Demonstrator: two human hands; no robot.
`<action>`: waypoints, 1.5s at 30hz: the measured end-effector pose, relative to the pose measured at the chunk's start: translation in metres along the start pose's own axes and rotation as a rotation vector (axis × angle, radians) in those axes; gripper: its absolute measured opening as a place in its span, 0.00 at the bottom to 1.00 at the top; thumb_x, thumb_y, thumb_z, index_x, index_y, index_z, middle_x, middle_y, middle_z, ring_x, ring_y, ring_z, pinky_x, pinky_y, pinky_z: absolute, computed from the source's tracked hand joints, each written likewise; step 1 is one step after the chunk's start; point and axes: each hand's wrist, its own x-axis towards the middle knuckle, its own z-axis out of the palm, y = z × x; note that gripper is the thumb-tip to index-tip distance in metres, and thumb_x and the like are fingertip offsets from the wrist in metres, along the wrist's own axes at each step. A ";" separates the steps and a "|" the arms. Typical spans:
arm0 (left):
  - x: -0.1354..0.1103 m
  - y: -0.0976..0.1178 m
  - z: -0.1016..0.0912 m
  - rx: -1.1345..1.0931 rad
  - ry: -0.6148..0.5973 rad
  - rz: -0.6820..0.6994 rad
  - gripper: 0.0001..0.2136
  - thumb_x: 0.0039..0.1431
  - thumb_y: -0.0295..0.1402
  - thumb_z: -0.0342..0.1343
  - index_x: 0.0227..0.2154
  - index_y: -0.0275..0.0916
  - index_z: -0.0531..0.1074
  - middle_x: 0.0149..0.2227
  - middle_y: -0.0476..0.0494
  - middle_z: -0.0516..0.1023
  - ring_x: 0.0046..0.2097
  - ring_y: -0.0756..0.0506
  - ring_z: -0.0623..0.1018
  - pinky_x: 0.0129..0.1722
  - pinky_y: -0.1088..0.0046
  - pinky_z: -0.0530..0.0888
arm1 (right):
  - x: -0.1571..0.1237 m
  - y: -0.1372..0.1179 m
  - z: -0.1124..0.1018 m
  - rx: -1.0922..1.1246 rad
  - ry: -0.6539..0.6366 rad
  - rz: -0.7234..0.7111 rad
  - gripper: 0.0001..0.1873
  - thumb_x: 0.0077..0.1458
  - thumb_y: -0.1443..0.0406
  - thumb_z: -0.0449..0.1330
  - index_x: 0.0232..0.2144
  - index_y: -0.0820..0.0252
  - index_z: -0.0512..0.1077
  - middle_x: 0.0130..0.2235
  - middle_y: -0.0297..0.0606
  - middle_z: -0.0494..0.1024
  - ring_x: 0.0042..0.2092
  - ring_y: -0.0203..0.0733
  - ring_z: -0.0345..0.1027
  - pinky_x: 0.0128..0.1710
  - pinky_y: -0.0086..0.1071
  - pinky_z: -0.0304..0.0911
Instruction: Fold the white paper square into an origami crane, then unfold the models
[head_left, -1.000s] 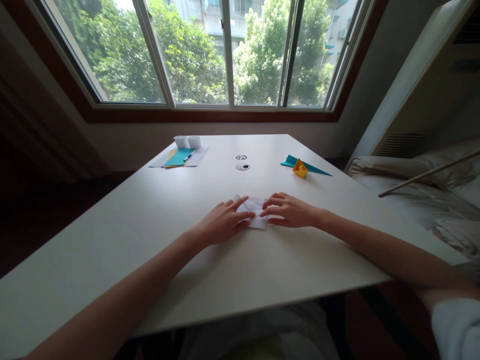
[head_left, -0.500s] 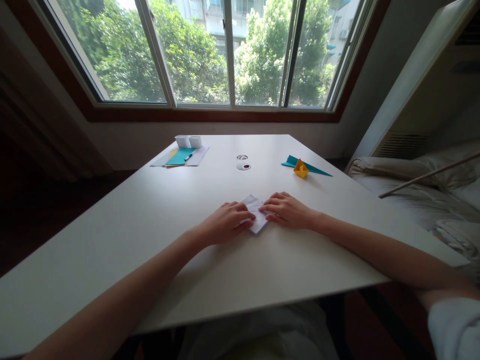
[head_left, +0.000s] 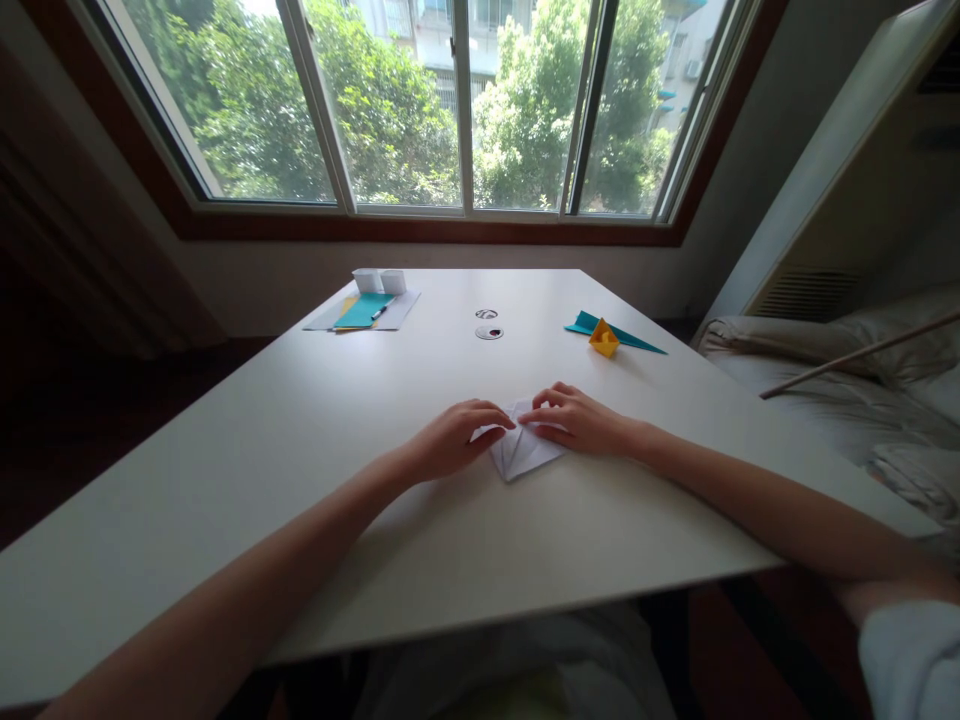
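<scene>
A folded sheet of white paper [head_left: 525, 457] lies on the table in front of me, a crease running down to its near corner. My left hand [head_left: 461, 437] is at the paper's left side, thumb and fingers curved together on its upper part. From the right, my right hand [head_left: 574, 417] grips the upper right of the same paper with bent fingers. The fingertips of both hands are close together, and they hide the paper's far edge in part.
Beyond my right hand stand a yellow paper boat [head_left: 604, 338] and a teal paper plane [head_left: 626, 336]. At the far left are teal paper [head_left: 361, 310], a pen [head_left: 381, 312] and two white paper boxes [head_left: 379, 282]. Round cable covers [head_left: 489, 333] sit in the white table [head_left: 300, 450].
The white paper now shows a wider shape, with its near part spread out and a crease facing me. My left fingers have lifted and bent from lying flat on it.
</scene>
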 end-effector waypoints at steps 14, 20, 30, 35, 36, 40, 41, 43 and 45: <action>-0.003 -0.002 -0.003 0.418 -0.182 -0.080 0.14 0.62 0.36 0.43 0.49 0.44 0.65 0.50 0.43 0.70 0.49 0.44 0.71 0.47 0.64 0.67 | 0.001 0.007 0.002 0.162 0.078 0.023 0.16 0.59 0.61 0.49 0.48 0.56 0.67 0.48 0.41 0.72 0.48 0.41 0.63 0.50 0.39 0.57; -0.005 -0.013 -0.004 0.453 -0.175 -0.152 0.15 0.61 0.37 0.43 0.50 0.42 0.64 0.52 0.41 0.68 0.50 0.42 0.70 0.47 0.62 0.67 | -0.003 0.017 0.002 0.208 0.007 0.076 0.23 0.52 0.55 0.56 0.50 0.55 0.65 0.52 0.44 0.67 0.54 0.45 0.59 0.54 0.42 0.53; -0.005 -0.009 -0.002 0.430 -0.214 -0.256 0.17 0.60 0.42 0.42 0.50 0.44 0.63 0.55 0.42 0.65 0.54 0.40 0.65 0.51 0.59 0.64 | -0.002 0.020 0.003 0.207 -0.027 0.069 0.20 0.55 0.56 0.54 0.49 0.56 0.68 0.50 0.43 0.69 0.51 0.45 0.61 0.51 0.42 0.56; -0.005 -0.006 -0.002 0.420 -0.210 -0.294 0.19 0.60 0.43 0.42 0.51 0.44 0.62 0.56 0.43 0.63 0.56 0.40 0.63 0.52 0.59 0.62 | -0.002 0.020 0.004 0.197 -0.032 0.070 0.20 0.55 0.56 0.53 0.49 0.56 0.68 0.50 0.43 0.69 0.51 0.45 0.61 0.51 0.42 0.56; -0.004 -0.005 -0.002 0.421 -0.212 -0.301 0.19 0.60 0.43 0.42 0.51 0.45 0.62 0.57 0.43 0.63 0.56 0.40 0.63 0.52 0.59 0.62 | -0.002 0.020 0.004 0.195 -0.031 0.068 0.20 0.55 0.56 0.53 0.49 0.56 0.68 0.50 0.43 0.69 0.51 0.45 0.61 0.51 0.42 0.56; -0.005 -0.005 -0.002 0.415 -0.220 -0.322 0.21 0.60 0.44 0.41 0.54 0.43 0.59 0.59 0.42 0.58 0.57 0.40 0.63 0.52 0.58 0.61 | -0.002 0.021 0.004 0.184 -0.002 0.047 0.18 0.55 0.57 0.54 0.46 0.56 0.70 0.47 0.43 0.71 0.49 0.44 0.62 0.50 0.40 0.57; -0.005 -0.005 -0.002 0.405 -0.216 -0.324 0.21 0.60 0.44 0.41 0.54 0.43 0.58 0.59 0.41 0.58 0.56 0.40 0.64 0.52 0.59 0.61 | -0.002 0.021 0.003 0.176 0.016 0.041 0.16 0.55 0.57 0.54 0.44 0.56 0.72 0.45 0.43 0.72 0.47 0.43 0.62 0.48 0.40 0.58; -0.005 -0.006 -0.001 0.379 -0.200 -0.319 0.21 0.60 0.44 0.42 0.54 0.42 0.58 0.59 0.40 0.58 0.55 0.41 0.65 0.52 0.60 0.62 | -0.002 0.022 0.001 0.149 0.060 0.037 0.14 0.55 0.57 0.54 0.37 0.56 0.75 0.40 0.43 0.73 0.43 0.42 0.63 0.44 0.38 0.59; -0.005 -0.007 0.001 0.358 -0.182 -0.302 0.20 0.59 0.44 0.43 0.52 0.42 0.60 0.57 0.41 0.61 0.54 0.42 0.66 0.52 0.62 0.62 | -0.002 0.022 -0.002 0.115 0.097 0.033 0.14 0.56 0.57 0.54 0.31 0.58 0.76 0.37 0.43 0.72 0.41 0.41 0.63 0.41 0.37 0.59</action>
